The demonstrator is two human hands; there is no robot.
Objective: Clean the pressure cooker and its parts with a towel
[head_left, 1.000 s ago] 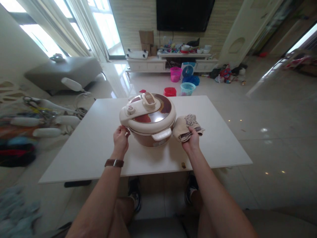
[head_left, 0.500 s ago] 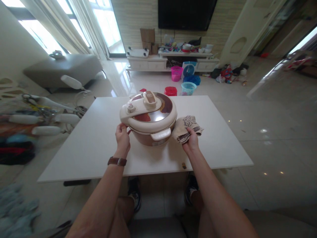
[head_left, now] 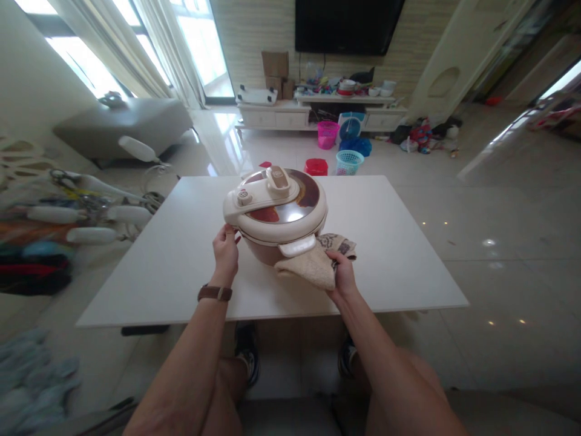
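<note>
A cream and brown electric pressure cooker (head_left: 290, 230) stands upright on the white table (head_left: 399, 260), its lid on. My left hand (head_left: 226, 251) is closed at the cooker's left side, with the fingertips gripping under the lid's rim. In my right hand (head_left: 344, 275) is a beige cloth (head_left: 313, 269) with a dark pattern on one end. It hangs partly unfolded against the cooker's front right side, just below the white side handle (head_left: 297, 246). The cloth hides the lower front of the cooker.
Beyond the table's far edge, a red stool or bin (head_left: 316, 167) and a light blue basket (head_left: 349, 162) stand on the floor. White lamp arms (head_left: 131, 215) lie close to the left. My legs are under the near edge.
My right hand has moved left and a little nearer, bringing the cloth from beside the cooker to its front. The cloth has partly unfolded. My left hand stays at the rim.
</note>
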